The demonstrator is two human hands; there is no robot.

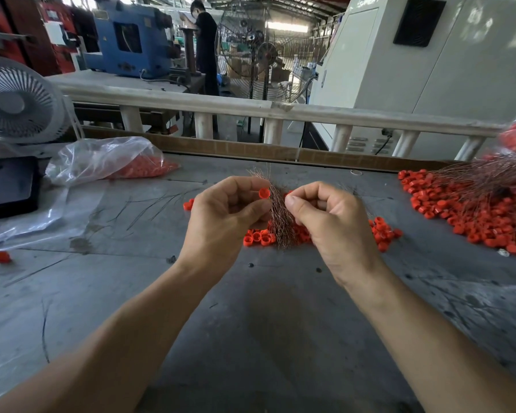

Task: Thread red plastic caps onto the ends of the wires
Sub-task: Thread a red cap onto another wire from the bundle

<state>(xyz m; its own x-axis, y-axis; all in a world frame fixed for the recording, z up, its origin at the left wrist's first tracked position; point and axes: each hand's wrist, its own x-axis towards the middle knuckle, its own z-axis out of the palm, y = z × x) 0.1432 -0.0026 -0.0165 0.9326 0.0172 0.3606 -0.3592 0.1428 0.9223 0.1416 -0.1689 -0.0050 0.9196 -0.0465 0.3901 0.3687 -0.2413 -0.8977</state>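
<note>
The scuffed grey metal table (265, 308) carries a large heap of small round red plastic caps already strung on thin coppery wires (471, 210) at the right, and a smaller loose pile of red caps (262, 237) beneath the two hands. The left hand (224, 213) pinches one red cap (264, 193) beside an upright bundle of thin copper-coloured wires (279, 216); the right hand (328, 216) curls around that bundle.
</note>
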